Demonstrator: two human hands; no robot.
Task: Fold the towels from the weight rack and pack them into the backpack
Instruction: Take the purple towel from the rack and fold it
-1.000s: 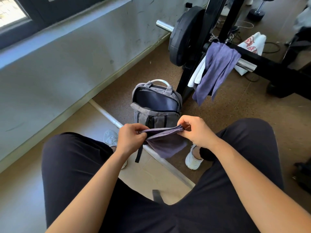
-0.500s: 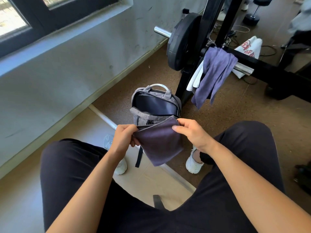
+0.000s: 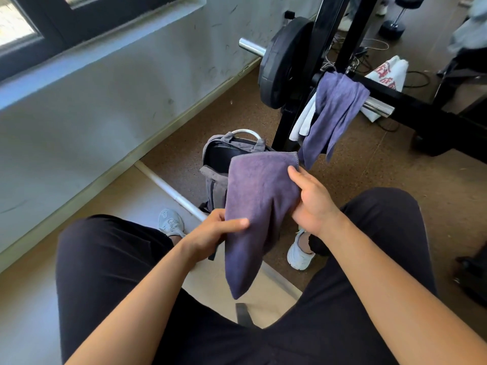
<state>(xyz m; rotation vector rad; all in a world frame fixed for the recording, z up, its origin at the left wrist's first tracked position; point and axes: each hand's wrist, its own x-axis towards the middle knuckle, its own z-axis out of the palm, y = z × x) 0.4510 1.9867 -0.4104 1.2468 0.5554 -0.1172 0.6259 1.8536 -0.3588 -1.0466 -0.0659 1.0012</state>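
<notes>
A folded purple towel (image 3: 255,206) hangs between my knees. My left hand (image 3: 213,233) grips its left edge with the thumb laid across the cloth. My right hand (image 3: 311,198) holds its right edge, fingers behind the fabric. Behind the towel a grey backpack (image 3: 214,180) stands open on the floor, partly hidden by the cloth. On the black weight rack (image 3: 329,35) hang another purple towel (image 3: 334,109) and a white towel (image 3: 303,122) beside it, draped over a chrome peg.
A black weight plate (image 3: 284,61) sits on the rack's chrome bar. A white printed bag (image 3: 387,77) and cables lie behind the rack. A white pipe (image 3: 168,188) runs along the floor. My legs and white shoes frame the backpack.
The towel, held flat and low in front of the backpack, has been lifted and turned upright, so it now hangs lengthwise. My left hand dropped to its lower left edge.
</notes>
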